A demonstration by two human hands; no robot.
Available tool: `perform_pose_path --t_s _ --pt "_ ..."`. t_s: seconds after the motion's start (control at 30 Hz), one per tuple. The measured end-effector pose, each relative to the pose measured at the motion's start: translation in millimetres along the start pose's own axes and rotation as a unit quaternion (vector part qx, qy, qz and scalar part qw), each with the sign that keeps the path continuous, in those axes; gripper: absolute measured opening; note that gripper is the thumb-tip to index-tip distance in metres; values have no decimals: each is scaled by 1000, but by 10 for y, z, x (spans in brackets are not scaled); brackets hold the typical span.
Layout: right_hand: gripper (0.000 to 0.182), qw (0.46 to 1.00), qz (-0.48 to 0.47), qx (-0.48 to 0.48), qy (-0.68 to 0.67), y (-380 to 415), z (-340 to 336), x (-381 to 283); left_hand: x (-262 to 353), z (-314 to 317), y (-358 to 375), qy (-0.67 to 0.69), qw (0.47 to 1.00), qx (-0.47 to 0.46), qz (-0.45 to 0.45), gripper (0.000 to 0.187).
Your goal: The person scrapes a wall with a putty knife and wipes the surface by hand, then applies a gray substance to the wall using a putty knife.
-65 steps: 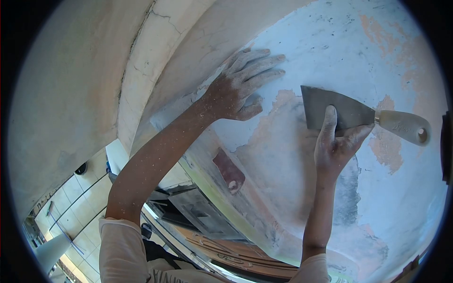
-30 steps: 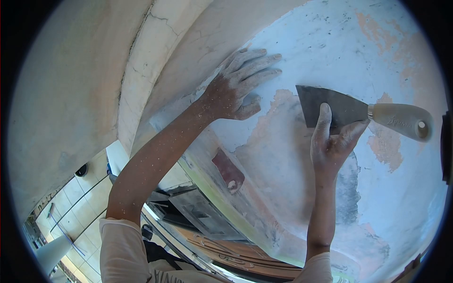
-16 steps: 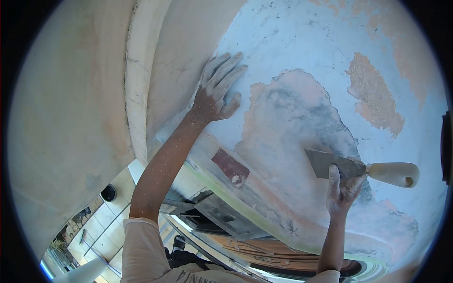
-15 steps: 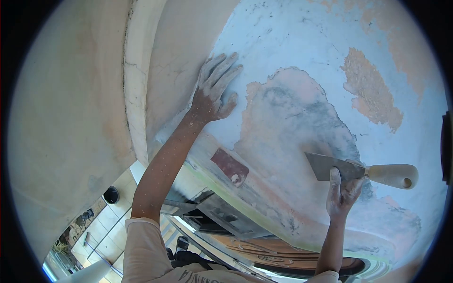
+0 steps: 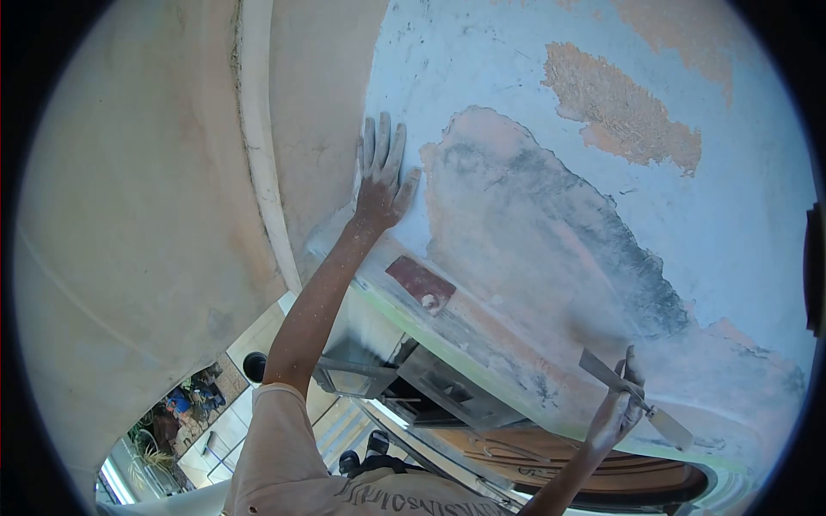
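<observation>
My left hand [image 5: 385,179] lies flat against the wall, fingers spread, near the left edge of the pale blue paint [image 5: 482,69]. My right hand [image 5: 625,404], dusty white, grips a putty knife [image 5: 604,370] with a broad metal blade and a pale handle. The blade points up and left, over the lower part of a bare grey-pink patch [image 5: 533,224] where the paint is gone. Between the hands, a dark red sandpaper piece [image 5: 422,284] lies on the ledge at the foot of the wall, with a small white lump on it.
A rough peeled patch [image 5: 624,107] shows at the upper right. The ledge has a greenish edge [image 5: 430,340], and below it is an opening with dark panels [image 5: 456,387]. Far beneath are a tiled floor [image 5: 245,430], a black bucket [image 5: 255,367] and plants.
My right hand has moved down with the putty knife, and the blade has turned more edge-on. The view has shifted; my left hand stays flat on the wall.
</observation>
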State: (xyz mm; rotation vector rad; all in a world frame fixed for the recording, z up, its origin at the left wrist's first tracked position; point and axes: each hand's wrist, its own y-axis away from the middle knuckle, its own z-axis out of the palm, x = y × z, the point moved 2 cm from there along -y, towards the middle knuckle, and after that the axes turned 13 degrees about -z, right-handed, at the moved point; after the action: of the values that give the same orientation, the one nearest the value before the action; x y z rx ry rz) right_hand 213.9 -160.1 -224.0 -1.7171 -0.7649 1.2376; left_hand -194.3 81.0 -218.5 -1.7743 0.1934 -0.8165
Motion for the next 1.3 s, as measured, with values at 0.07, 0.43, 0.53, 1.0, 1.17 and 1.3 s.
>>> perform_pose_path --t_s 0.07,0.43,0.53,1.0,1.17,1.3 --pt "37 999 -21 9 28 81 -5 -12 183 -53 57 -14 998 -49 -37 76" --pt "26 976 -60 78 194 395 -79 46 1503 3 710 -34 958 -267 103 95" --pt "27 971 -68 66 221 400 -57 35 1387 -29 639 -62 953 -279 97 89" --pt "21 987 -47 77 134 498 -59 99 487 -186 242 44 955 -158 -247 89" --pt "21 985 -20 73 154 585 -101 150 598 -564 304 -53 926 -297 -229 76" --pt "25 990 1 47 133 696 -175 225 677 -906 -25 -149 922 -345 -99 54"
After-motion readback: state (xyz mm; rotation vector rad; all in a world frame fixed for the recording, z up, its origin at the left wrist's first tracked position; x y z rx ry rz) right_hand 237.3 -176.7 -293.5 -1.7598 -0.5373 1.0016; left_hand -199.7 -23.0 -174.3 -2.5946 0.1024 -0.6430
